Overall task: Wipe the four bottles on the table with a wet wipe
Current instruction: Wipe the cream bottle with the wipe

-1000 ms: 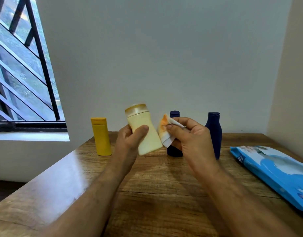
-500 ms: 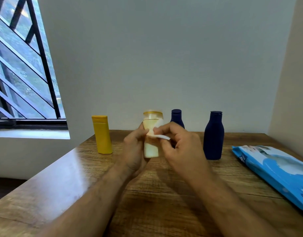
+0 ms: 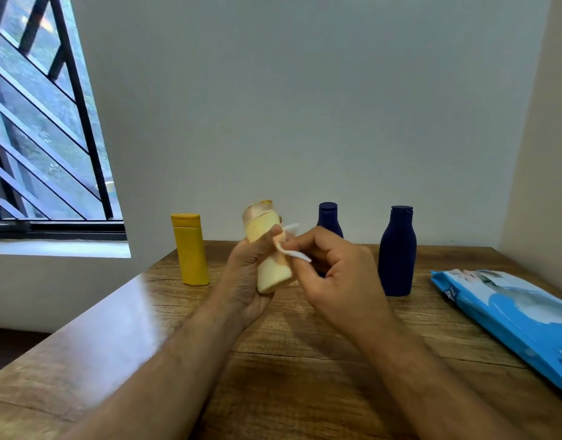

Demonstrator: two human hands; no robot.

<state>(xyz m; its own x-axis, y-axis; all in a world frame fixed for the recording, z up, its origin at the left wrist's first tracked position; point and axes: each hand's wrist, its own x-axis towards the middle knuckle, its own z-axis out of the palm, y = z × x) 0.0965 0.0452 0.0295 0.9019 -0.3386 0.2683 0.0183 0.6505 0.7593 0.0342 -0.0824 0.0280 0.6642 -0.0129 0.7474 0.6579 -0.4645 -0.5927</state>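
Above the tabletop's middle, a cream bottle is gripped by the left hand; a wet wipe is pinched against it by the right hand.

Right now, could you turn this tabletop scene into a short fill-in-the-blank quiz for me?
1. The left hand holds the cream bottle tilted, off the ____.
2. The right hand pinches a white ____ against it.
3. ____ dark blue bottles stand behind.
4. The yellow bottle stands nearest the ____.

Missing words: table; wipe; Two; window

Four bottles: one yellow bottle, one cream bottle, two navy bottles; one wipe, one wipes pack.
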